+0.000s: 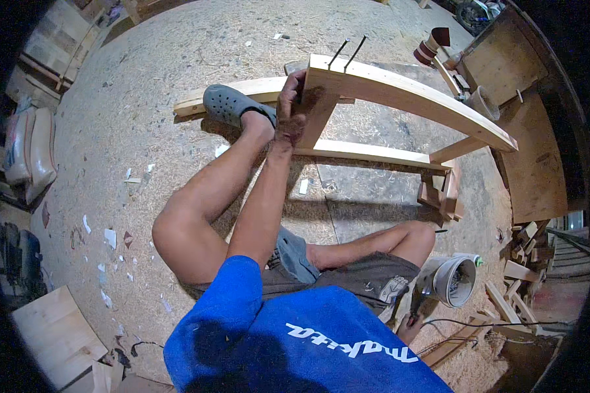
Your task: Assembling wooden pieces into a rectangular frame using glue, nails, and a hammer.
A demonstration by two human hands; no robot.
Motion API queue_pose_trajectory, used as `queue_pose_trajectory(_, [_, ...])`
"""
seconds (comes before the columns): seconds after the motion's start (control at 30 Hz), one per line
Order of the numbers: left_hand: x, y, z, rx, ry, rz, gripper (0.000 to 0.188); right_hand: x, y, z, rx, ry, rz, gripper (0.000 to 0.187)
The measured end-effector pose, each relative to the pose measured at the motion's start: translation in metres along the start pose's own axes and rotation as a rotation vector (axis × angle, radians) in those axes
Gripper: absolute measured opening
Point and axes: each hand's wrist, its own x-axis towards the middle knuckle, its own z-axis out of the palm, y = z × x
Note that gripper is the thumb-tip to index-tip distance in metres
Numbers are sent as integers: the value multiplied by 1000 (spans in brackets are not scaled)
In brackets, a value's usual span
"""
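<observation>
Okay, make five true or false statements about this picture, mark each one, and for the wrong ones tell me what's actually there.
1. The left hand touches the wooden frame. True.
2. Nothing sticks up from its top beam. False: two nails stand near one end.
3. The left foot wears a grey clog. True.
4. The person is dressed in red on top. False: the shirt is blue.
5. A bucket stands on the person's right. True.
</observation>
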Motion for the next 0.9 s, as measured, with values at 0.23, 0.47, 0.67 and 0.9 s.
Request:
queue_pose_trajectory(0.23, [2, -12, -6, -145, -42, 98, 109, 71, -145, -24, 47, 114, -447, 36])
queue_pose_trajectory(0.47, [8, 11, 5, 0, 30, -163, 109, 129, -317, -39, 442, -93, -553, 21])
queue_pose_trajectory(0.67, [5, 1, -11, -76, -121, 74, 112, 124, -451, -29, 617, -173, -741, 48])
queue_pose_trajectory(0.9, [6, 1, -6, -84, -113, 116, 102, 109, -575, -68, 687, -137, -1054, 51])
